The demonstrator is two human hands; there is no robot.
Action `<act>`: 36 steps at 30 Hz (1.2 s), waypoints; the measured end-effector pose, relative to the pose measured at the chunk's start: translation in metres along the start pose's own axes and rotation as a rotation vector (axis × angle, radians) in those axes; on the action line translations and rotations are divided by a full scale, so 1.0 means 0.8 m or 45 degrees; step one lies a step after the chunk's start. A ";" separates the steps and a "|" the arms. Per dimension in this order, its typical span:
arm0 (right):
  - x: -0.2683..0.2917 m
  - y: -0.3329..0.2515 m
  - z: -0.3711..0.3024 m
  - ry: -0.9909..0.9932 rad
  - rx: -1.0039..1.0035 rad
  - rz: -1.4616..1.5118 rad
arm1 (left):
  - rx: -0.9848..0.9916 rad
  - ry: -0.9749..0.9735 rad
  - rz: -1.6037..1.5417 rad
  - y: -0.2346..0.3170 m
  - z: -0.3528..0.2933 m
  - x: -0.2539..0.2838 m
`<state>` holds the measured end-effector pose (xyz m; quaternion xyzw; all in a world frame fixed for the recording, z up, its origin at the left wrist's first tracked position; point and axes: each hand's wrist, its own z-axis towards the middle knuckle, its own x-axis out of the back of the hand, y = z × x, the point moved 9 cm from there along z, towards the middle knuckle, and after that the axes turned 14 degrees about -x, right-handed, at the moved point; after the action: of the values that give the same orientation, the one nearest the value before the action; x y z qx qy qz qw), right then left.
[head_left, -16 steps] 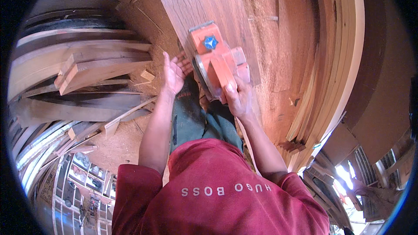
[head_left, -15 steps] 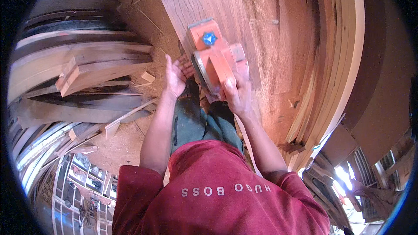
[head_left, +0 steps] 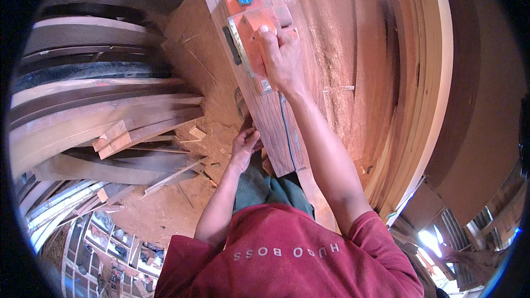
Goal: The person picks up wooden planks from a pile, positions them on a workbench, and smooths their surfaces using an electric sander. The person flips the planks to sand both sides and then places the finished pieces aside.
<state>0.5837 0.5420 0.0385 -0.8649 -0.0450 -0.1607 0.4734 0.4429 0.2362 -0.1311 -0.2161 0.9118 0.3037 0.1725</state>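
A long brown wooden board (head_left: 274, 132) runs away from me, its near end by my legs. On its far part rests an orange electric hand planer (head_left: 255, 58) with a blue front knob. My right hand (head_left: 282, 58) is wrapped round the planer's top handle, thumb on top. From the planer's rear a dark cable (head_left: 288, 132) trails back along the board's right side. At the board's near left edge, my left hand (head_left: 245, 146) has its fingers curled in against the wood; part of the fingertips is hidden.
Stacked timber planks (head_left: 99, 96) fill the left side, with small offcuts (head_left: 196, 132) near them. More long planks (head_left: 428, 77) curve along the right. Sawdust (head_left: 337, 116) covers the surface around the board. Shelving with assorted items (head_left: 116, 240) stands at lower left.
The planer has moved forward along the board with my right hand on it. My left hand, open beside the planer before, has come back to the board's near left edge and curled.
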 end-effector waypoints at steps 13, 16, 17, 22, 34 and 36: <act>-0.062 -0.123 0.172 0.102 0.240 -0.068 | -0.010 0.001 0.110 0.015 0.003 0.004; -0.045 -0.139 0.192 0.074 0.318 -0.050 | -0.019 -0.031 0.148 0.015 0.007 -0.003; -0.046 -0.138 0.196 0.052 0.333 -0.048 | -0.009 -0.025 0.161 0.020 0.004 -0.005; 0.017 -0.076 0.139 0.197 0.496 -0.141 | -0.130 -0.016 0.319 0.040 0.021 -0.004; 0.235 0.390 -0.444 -0.106 -0.567 0.243 | -0.858 0.888 1.247 0.220 0.120 -0.083; 0.252 0.409 -0.488 -0.087 -0.560 0.234 | -0.866 0.912 1.343 0.223 0.114 -0.087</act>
<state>0.7571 0.0220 0.0351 -0.9526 0.0540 -0.0935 0.2843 0.4300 0.4424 -0.0837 0.1248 0.7504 0.5239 -0.3832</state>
